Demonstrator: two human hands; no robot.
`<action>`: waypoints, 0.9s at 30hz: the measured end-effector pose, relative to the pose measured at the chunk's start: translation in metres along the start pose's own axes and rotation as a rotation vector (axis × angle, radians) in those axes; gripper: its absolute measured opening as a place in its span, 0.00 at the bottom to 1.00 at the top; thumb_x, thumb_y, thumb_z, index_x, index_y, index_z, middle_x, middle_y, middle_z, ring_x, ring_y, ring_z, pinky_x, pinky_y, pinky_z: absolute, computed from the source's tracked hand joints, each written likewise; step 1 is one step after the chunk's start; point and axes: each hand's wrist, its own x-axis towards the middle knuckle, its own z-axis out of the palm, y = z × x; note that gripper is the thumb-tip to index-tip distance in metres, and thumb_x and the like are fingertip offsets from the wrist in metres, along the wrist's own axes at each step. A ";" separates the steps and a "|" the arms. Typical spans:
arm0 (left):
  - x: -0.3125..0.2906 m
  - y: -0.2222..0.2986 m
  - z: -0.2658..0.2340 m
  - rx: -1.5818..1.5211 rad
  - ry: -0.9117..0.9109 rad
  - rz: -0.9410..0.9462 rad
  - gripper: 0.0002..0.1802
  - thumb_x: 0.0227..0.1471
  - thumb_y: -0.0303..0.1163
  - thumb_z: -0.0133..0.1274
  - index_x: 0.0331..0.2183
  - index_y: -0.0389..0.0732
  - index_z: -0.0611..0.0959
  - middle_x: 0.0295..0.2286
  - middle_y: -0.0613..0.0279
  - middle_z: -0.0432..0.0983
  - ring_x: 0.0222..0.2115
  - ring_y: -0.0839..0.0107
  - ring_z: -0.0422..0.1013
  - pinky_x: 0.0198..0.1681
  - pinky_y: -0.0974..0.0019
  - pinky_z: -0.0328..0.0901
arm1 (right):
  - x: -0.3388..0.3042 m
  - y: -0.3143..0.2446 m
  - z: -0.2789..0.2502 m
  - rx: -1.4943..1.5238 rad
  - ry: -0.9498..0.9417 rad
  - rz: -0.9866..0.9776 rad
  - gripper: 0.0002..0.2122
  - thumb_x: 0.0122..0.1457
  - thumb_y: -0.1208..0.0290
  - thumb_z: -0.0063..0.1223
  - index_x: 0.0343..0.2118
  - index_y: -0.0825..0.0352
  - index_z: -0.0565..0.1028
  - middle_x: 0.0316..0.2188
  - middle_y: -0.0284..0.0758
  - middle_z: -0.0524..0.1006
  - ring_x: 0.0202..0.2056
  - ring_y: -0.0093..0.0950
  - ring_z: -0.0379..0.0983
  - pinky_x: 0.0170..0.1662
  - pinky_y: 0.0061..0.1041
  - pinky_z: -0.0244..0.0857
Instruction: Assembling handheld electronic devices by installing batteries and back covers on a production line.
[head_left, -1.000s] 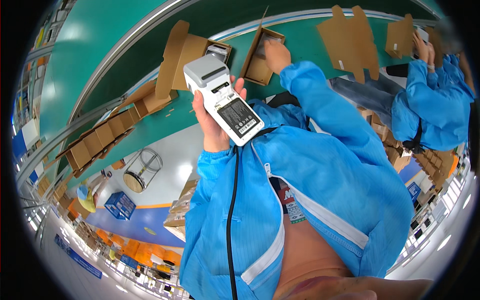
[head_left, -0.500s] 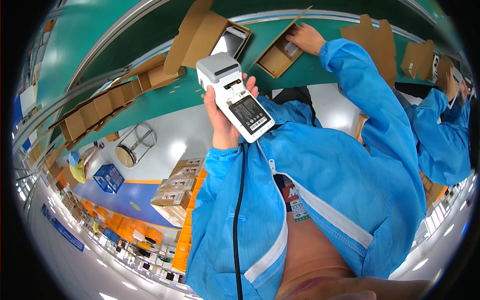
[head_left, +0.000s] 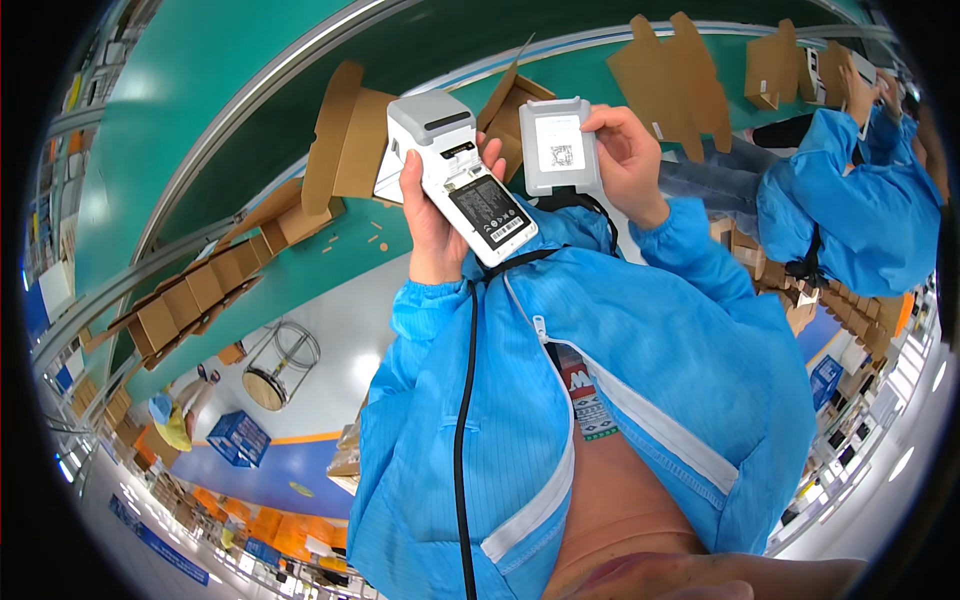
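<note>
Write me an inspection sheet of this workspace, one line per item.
Surface: green workbench, with cardboard on it.
Job's things: white-and-gray handheld device, its black battery-like panel exposed; gray cover with a white label, apart from the device.
Clutter: open cardboard box behind the device, one of several cardboard pieces about.
Grippers: left hand grasps the device; right hand grips the cover's edge.
Cables: black cord down the blue jacket; purpose unclear.
Surroundings: co-worker in blue at right; round stool and blue crate at left.
</note>
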 end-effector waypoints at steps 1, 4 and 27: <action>0.001 -0.002 0.002 -0.019 -0.035 -0.023 0.46 0.61 0.62 0.55 0.64 0.33 0.68 0.53 0.41 0.74 0.55 0.47 0.75 0.57 0.47 0.75 | -0.008 -0.004 -0.003 0.093 -0.008 0.121 0.11 0.65 0.88 0.49 0.49 0.71 0.75 0.42 0.37 0.81 0.51 0.28 0.78 0.56 0.27 0.73; 0.003 -0.005 0.011 0.004 -0.090 -0.040 0.45 0.62 0.62 0.53 0.63 0.33 0.69 0.53 0.42 0.75 0.55 0.48 0.75 0.57 0.48 0.75 | -0.027 -0.018 0.001 0.460 0.071 0.367 0.11 0.66 0.87 0.46 0.49 0.72 0.75 0.45 0.41 0.81 0.51 0.30 0.79 0.54 0.30 0.74; 0.002 -0.025 0.024 0.126 -0.223 0.045 0.47 0.62 0.63 0.53 0.66 0.36 0.65 0.55 0.42 0.73 0.59 0.46 0.71 0.61 0.44 0.71 | -0.043 -0.053 0.025 0.023 -0.076 0.516 0.27 0.59 0.70 0.71 0.58 0.73 0.72 0.52 0.39 0.76 0.50 0.25 0.76 0.44 0.24 0.74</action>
